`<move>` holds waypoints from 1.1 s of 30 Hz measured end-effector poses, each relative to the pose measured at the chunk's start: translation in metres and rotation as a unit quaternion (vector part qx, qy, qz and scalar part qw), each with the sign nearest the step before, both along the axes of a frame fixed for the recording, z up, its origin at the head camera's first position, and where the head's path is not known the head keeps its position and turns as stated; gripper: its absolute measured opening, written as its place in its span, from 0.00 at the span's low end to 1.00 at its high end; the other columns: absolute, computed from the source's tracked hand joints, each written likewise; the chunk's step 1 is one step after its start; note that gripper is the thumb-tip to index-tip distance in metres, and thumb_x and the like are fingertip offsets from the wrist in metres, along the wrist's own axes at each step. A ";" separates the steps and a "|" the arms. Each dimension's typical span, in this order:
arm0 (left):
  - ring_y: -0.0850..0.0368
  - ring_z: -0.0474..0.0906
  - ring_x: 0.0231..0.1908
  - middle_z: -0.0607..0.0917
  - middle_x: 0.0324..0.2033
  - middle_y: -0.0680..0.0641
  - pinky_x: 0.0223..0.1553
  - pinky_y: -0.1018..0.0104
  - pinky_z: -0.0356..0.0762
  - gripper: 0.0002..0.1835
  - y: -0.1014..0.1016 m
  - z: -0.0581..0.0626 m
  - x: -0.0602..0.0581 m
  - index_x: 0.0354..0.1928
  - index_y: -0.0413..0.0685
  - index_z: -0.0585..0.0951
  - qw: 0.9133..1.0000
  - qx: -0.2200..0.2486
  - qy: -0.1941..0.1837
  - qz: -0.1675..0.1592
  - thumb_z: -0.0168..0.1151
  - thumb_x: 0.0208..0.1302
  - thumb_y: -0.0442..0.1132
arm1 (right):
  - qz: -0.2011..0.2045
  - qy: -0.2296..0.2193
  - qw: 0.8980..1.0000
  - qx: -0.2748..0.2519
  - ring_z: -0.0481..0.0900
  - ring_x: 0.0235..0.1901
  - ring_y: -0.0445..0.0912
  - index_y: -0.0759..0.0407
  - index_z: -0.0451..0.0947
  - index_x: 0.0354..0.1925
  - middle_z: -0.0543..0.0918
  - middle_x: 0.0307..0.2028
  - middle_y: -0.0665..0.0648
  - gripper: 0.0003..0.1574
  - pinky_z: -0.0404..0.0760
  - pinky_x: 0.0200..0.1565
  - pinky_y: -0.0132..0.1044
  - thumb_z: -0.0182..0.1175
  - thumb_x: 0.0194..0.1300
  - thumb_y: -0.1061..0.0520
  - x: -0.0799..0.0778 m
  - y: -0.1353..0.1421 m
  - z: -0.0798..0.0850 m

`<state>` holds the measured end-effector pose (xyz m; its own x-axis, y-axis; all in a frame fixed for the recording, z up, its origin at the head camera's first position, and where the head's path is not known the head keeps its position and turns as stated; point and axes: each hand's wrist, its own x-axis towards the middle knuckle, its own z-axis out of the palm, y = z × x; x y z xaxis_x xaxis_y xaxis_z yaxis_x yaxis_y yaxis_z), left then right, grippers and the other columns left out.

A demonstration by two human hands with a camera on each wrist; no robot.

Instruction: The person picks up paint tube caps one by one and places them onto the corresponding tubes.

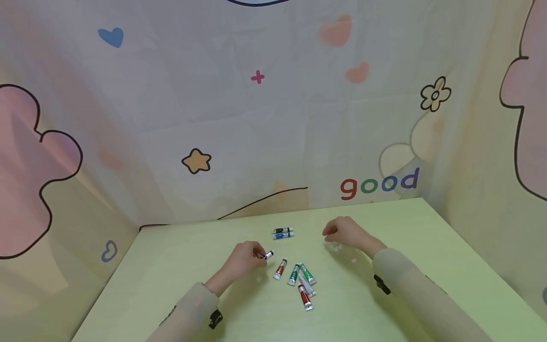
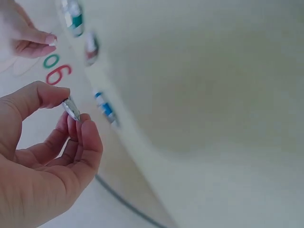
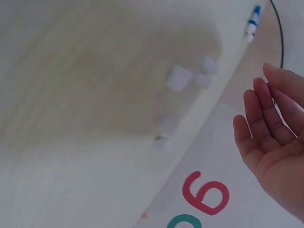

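Note:
My left hand [image 1: 247,256] pinches a small paint tube [image 1: 268,255] with a dark blue and white label between thumb and fingers. In the left wrist view its silver surface [image 2: 72,110] shows between the fingertips. My right hand [image 1: 345,232] hovers near the back of the table with its fingers loosely bent. A small white piece [image 1: 326,239] appears right at its fingertips in the head view. The right wrist view shows thumb and fingers [image 3: 259,114] slightly apart, with several small white pieces, one squarish piece [image 3: 179,78] among them, on the table beyond.
Between the hands lie an orange-brown tube [image 1: 279,269], two green tubes [image 1: 294,274], a whitish tube [image 1: 306,286] and a red tube [image 1: 305,298]. A black tube [image 1: 282,230] and a blue tube [image 1: 283,235] lie side by side behind. A printed curtain [image 1: 239,118] encloses the pale table [image 1: 376,304].

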<state>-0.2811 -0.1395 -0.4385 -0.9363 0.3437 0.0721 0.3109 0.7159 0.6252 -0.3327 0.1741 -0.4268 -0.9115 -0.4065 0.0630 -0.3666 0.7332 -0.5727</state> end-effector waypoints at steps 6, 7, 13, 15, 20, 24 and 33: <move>0.60 0.73 0.26 0.79 0.25 0.53 0.25 0.66 0.73 0.08 -0.004 0.030 -0.004 0.36 0.42 0.79 0.998 0.017 0.057 -0.001 0.66 0.52 0.34 | -0.006 0.029 0.998 -0.050 0.79 0.36 0.47 0.59 0.81 0.40 0.83 0.36 0.53 0.09 0.78 0.42 0.42 0.62 0.61 0.59 0.001 0.006 0.022; 0.59 0.73 0.26 0.79 0.26 0.53 0.26 0.66 0.73 0.08 -0.004 0.036 -0.004 0.36 0.42 0.79 0.998 0.017 0.066 0.001 0.66 0.52 0.34 | -0.007 0.036 0.998 -0.054 0.80 0.37 0.47 0.59 0.81 0.41 0.83 0.37 0.53 0.09 0.78 0.42 0.43 0.62 0.61 0.58 0.001 0.006 0.026; 0.58 0.73 0.28 0.78 0.27 0.53 0.29 0.66 0.73 0.09 -0.003 0.066 -0.001 0.37 0.45 0.79 0.995 0.038 0.092 -0.006 0.66 0.53 0.34 | -0.028 0.067 0.994 -0.084 0.81 0.39 0.49 0.57 0.81 0.44 0.83 0.39 0.54 0.12 0.79 0.42 0.44 0.62 0.62 0.54 0.010 0.003 0.046; 0.58 0.72 0.28 0.78 0.28 0.53 0.30 0.66 0.74 0.09 -0.002 0.075 0.001 0.37 0.45 0.80 0.994 0.044 0.101 -0.014 0.66 0.53 0.34 | -0.034 0.071 0.992 -0.097 0.81 0.40 0.49 0.56 0.81 0.44 0.83 0.40 0.54 0.13 0.79 0.42 0.43 0.62 0.62 0.53 0.014 0.001 0.052; 0.58 0.72 0.29 0.78 0.28 0.54 0.31 0.65 0.74 0.08 0.003 0.094 0.009 0.37 0.46 0.81 0.989 0.045 0.140 -0.029 0.65 0.53 0.33 | -0.043 0.085 0.987 -0.128 0.80 0.40 0.47 0.55 0.81 0.45 0.83 0.40 0.52 0.15 0.79 0.41 0.42 0.62 0.62 0.51 0.028 -0.005 0.065; 0.57 0.73 0.30 0.78 0.30 0.54 0.32 0.65 0.74 0.08 0.008 0.108 0.018 0.37 0.46 0.80 0.983 0.037 0.176 -0.035 0.64 0.53 0.33 | -0.038 0.116 0.980 -0.154 0.79 0.39 0.45 0.52 0.81 0.45 0.83 0.40 0.49 0.17 0.79 0.40 0.42 0.61 0.61 0.45 0.042 -0.009 0.076; 0.64 0.70 0.29 0.77 0.30 0.57 0.30 0.71 0.72 0.08 0.019 0.131 0.042 0.35 0.48 0.81 0.957 0.025 0.280 -0.069 0.63 0.51 0.30 | -0.019 0.125 0.964 -0.235 0.78 0.46 0.45 0.48 0.82 0.44 0.82 0.42 0.46 0.20 0.75 0.47 0.50 0.63 0.58 0.41 0.081 -0.026 0.101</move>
<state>-0.2388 -0.1202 -0.3071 -0.6919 0.4435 0.5697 0.6966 0.6173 0.3656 -0.2519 0.1483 -0.3256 -0.8575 -0.2459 0.4519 -0.5144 0.4303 -0.7418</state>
